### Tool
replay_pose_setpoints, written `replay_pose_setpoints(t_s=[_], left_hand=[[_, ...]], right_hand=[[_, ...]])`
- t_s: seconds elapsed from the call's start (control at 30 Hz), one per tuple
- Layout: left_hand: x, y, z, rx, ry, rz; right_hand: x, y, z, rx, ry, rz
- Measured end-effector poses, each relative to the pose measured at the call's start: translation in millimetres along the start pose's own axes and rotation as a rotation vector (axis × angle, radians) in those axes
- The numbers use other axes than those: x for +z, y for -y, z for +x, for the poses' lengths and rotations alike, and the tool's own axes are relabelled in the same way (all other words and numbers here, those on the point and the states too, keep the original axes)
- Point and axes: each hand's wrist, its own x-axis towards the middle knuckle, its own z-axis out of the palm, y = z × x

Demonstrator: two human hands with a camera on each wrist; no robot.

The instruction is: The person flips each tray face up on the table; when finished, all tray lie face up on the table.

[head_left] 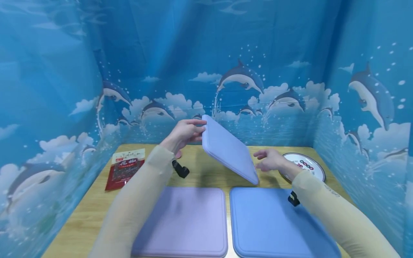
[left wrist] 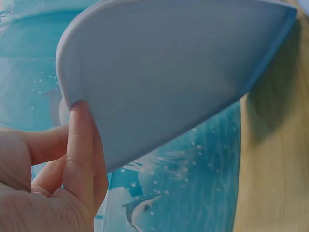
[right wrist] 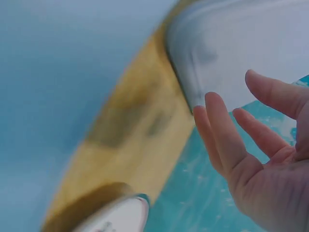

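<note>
A pale lavender-blue flat panel (head_left: 229,150) with rounded corners stands tilted over the back of the wooden table, its left end high and its right end low. My left hand (head_left: 186,133) pinches its raised left edge between thumb and fingers, and the left wrist view shows those fingers (left wrist: 79,145) at the panel's rim. My right hand (head_left: 270,160) is beside the low right corner with fingers spread and loosely bent. In the right wrist view that hand (right wrist: 260,159) holds nothing, its fingertips overlapping the panel's corner.
Along the front lie a lilac panel (head_left: 187,222) on the left and a blue panel (head_left: 277,222) on the right. A red spice packet (head_left: 126,169) sits at back left. Partly behind my right wrist is a white round plate (head_left: 314,168). Dolphin-print curtains (head_left: 180,53) enclose the table.
</note>
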Motion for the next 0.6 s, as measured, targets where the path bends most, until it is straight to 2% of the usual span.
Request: replay_pose_setpoints(t_s=[0.2,0.37,0.6], left_hand=[[4.7,-9.2,-1.5,0.018,0.018,-0.032],[11.2,-14.6,-1.3,0.050,0.044,-0.069],[26.9,-23.2,-0.4,0.076,0.041,-0.083]], right_hand=[[-9,33,-18.4,-0.021,-0.015,0.029],[-17,69,-40.3,-0.092,0.031,0.076],[-25,116,-65.7,-0.174,0.079,0.106]])
